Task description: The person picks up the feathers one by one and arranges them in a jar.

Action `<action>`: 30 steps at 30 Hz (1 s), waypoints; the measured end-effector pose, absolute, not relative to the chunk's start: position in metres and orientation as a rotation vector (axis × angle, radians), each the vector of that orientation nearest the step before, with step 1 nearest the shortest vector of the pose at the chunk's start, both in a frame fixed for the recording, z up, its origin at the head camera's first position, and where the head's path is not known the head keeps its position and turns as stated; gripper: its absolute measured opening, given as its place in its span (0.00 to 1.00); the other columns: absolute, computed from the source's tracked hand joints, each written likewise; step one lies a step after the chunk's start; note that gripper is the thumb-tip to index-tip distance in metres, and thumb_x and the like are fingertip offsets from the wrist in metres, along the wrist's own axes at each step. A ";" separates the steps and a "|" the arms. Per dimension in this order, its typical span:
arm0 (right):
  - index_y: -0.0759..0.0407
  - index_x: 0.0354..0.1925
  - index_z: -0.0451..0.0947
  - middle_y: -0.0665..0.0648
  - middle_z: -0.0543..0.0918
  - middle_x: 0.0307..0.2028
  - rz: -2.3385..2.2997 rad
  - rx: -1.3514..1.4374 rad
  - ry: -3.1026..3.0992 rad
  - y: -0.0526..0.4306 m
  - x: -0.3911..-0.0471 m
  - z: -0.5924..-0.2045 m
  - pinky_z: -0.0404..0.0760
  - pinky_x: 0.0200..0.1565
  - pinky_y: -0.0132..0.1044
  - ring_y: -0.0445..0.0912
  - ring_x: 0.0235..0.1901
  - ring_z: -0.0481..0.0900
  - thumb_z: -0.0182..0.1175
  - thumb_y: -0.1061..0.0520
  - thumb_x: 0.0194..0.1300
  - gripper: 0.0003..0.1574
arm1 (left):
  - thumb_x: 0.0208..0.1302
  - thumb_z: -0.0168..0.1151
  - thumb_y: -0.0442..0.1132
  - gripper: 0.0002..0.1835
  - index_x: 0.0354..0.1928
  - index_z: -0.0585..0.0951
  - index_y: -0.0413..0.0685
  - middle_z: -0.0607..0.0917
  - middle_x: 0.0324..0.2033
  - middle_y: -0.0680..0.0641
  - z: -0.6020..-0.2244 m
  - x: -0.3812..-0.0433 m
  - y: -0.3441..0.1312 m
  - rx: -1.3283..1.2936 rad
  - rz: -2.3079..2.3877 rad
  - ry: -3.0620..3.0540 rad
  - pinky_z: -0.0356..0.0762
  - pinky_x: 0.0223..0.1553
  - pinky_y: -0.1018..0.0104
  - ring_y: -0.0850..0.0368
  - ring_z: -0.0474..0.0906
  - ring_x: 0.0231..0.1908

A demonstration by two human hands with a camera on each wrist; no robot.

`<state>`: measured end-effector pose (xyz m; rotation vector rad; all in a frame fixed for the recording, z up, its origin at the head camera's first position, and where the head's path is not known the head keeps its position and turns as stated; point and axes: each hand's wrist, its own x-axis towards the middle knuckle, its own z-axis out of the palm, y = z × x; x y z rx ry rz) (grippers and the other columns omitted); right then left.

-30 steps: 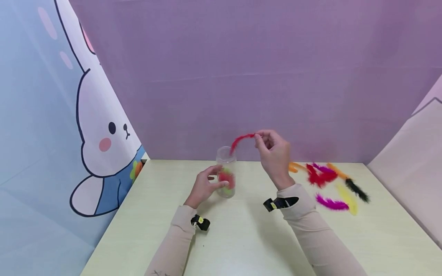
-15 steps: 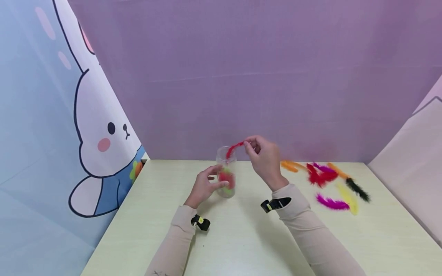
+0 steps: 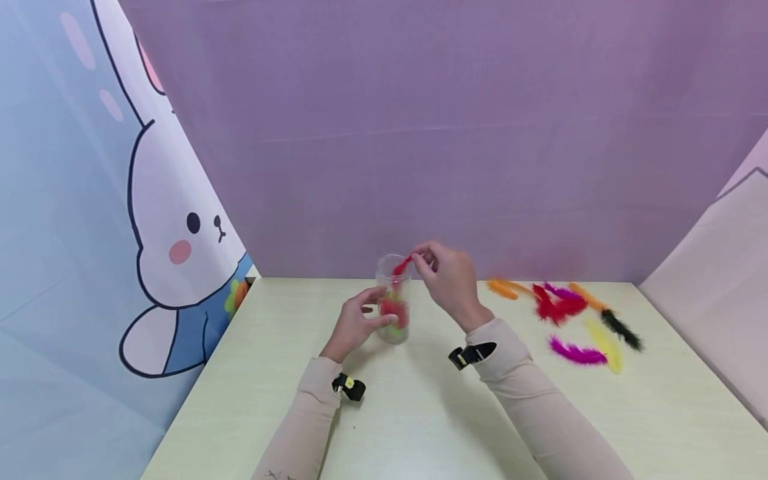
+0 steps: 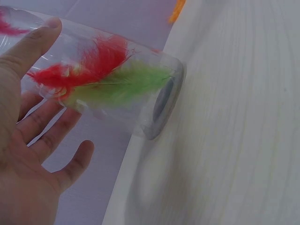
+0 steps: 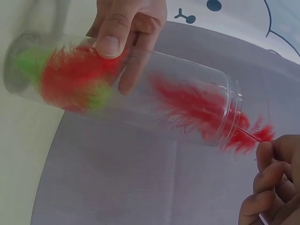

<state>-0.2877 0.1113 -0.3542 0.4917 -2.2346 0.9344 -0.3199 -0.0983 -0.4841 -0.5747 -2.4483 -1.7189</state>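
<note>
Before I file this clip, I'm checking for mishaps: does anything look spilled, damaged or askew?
Nothing stands out as spilled, damaged or askew. The clear jar stands upright, gripped by the left hand; the right hand pinches a red feather reaching into the jar. The loose feathers lie scattered, some overlapping, with no clear damage.

Two hands, one jar, two black wristbands, two loose magenta feathers

Left hand curved; right hand seemingly pinched
</note>
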 end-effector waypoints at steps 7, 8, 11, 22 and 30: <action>0.57 0.40 0.87 0.50 0.84 0.22 0.946 0.491 -2.299 0.108 -0.288 -0.356 0.66 0.22 0.30 0.39 0.19 0.72 0.66 0.57 0.69 0.05 | 0.55 0.80 0.46 0.37 0.67 0.78 0.50 0.85 0.58 0.46 -0.483 -0.318 -0.097 -0.573 -1.719 -2.456 0.77 0.62 0.42 0.47 0.80 0.59; 0.57 0.41 0.87 0.50 0.84 0.22 0.951 0.492 -2.303 0.108 -0.288 -0.356 0.66 0.22 0.30 0.39 0.19 0.72 0.66 0.57 0.69 0.05 | 0.55 0.80 0.46 0.37 0.67 0.78 0.49 0.85 0.58 0.45 -0.483 -0.318 -0.097 -0.577 -1.721 -2.454 0.77 0.62 0.41 0.46 0.80 0.59; 0.58 0.42 0.87 0.50 0.83 0.22 0.965 0.487 -2.315 0.109 -0.288 -0.357 0.68 0.22 0.30 0.39 0.19 0.72 0.65 0.57 0.70 0.06 | 0.54 0.80 0.45 0.37 0.67 0.78 0.48 0.85 0.59 0.45 -0.483 -0.319 -0.097 -0.583 -1.722 -2.452 0.77 0.62 0.41 0.46 0.80 0.60; 0.56 0.42 0.86 0.51 0.83 0.25 0.998 0.398 -2.347 0.127 -0.283 -0.371 0.71 0.23 0.34 0.43 0.21 0.73 0.64 0.56 0.71 0.07 | 0.54 0.80 0.45 0.37 0.67 0.78 0.50 0.85 0.59 0.45 -0.484 -0.320 -0.097 -0.573 -1.723 -2.452 0.78 0.62 0.43 0.47 0.80 0.60; 0.57 0.45 0.87 0.52 0.84 0.26 1.057 0.226 -2.384 0.159 -0.279 -0.393 0.70 0.23 0.32 0.43 0.21 0.74 0.64 0.55 0.71 0.09 | 0.54 0.80 0.43 0.36 0.66 0.79 0.49 0.85 0.58 0.44 -0.484 -0.320 -0.097 -0.576 -1.718 -2.441 0.78 0.62 0.42 0.46 0.80 0.59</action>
